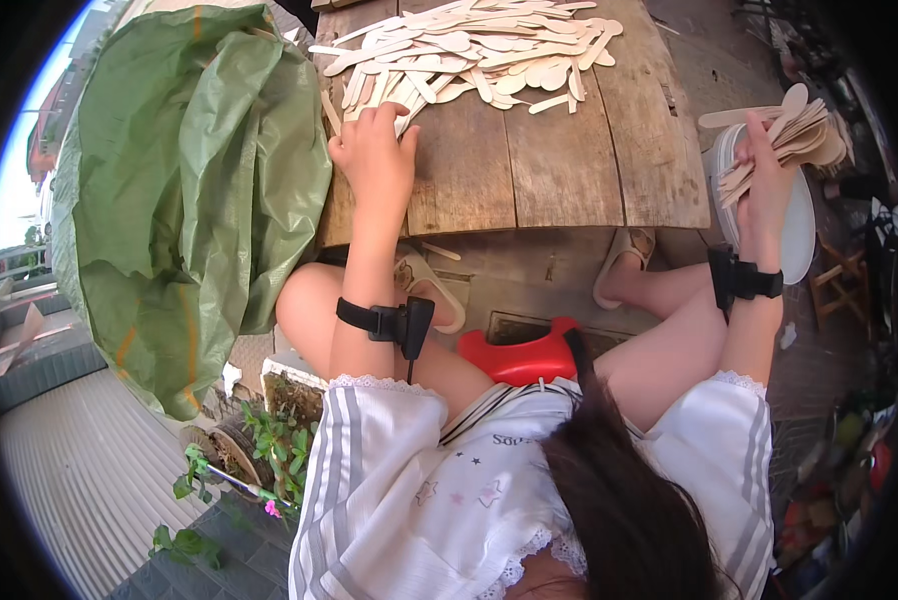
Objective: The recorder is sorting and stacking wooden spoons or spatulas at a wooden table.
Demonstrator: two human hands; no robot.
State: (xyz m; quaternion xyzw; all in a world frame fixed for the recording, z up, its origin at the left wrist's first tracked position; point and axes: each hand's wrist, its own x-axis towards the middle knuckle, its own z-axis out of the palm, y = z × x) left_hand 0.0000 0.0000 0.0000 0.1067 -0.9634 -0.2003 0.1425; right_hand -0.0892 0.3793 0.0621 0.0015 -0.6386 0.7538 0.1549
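Observation:
A loose heap of pale wooden spoons (489,50) lies across the far part of a wooden table (559,170). My left hand (377,155) rests at the heap's near left edge, fingers bent and apart with the thumb spread, the tips touching spoons. Nothing shows gripped in it. Off the table's right side, my right hand (759,185) is closed round a thick bundle of wooden spoons (807,135), their ends fanning out to the right. Beneath that hand stands a white container (801,235), its inside partly hidden by the hand and bundle.
A large green woven plastic sack (199,200) stands against the table's left side. A red plastic stool (524,355) shows between my legs. Potted plants (279,445) sit at lower left, and a small wooden stool (839,285) is beyond the container.

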